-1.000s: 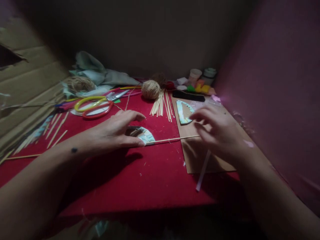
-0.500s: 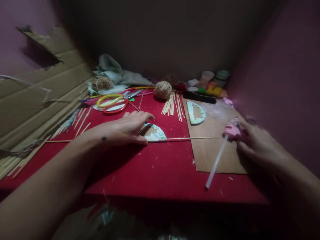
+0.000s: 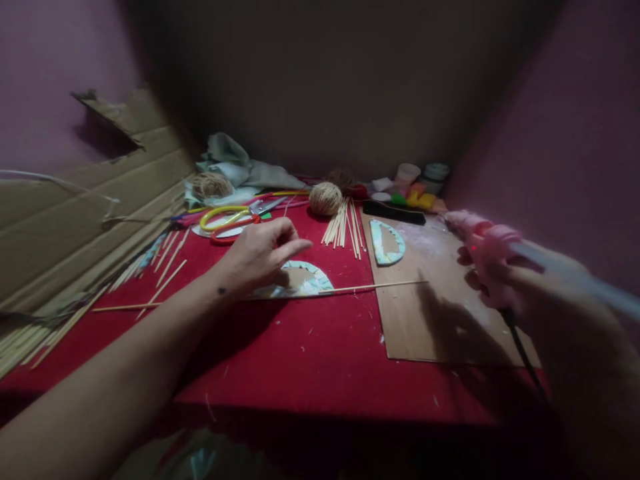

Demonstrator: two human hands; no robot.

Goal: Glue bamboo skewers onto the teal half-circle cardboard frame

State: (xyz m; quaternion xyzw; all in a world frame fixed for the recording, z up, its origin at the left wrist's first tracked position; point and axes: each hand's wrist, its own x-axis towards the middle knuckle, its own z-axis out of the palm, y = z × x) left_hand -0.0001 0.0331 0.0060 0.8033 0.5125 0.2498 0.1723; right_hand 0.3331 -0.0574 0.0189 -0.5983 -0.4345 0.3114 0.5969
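So, my right hand (image 3: 550,307) wraps the glue gun (image 3: 490,250) — likely light, hard, best held clear of its nozzle (image 3: 456,219); under my left hand (image 3: 263,255), whose hold I can't tell, the half-round piece (image 3: 317,279) looks stiff.

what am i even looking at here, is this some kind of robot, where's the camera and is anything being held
There's no machine here: these are a person's own bare hands, seen from a camera worn on the head, looking forward and down. The right hand holds a pink glue gun with a pale stick at its back. The left hand is at a half-round piece; whether its fingers grip it is hidden. A thin stick reaches from that piece over a brown board. Also on the red surface are scissors, a ball of twine and a bundle of sticks.
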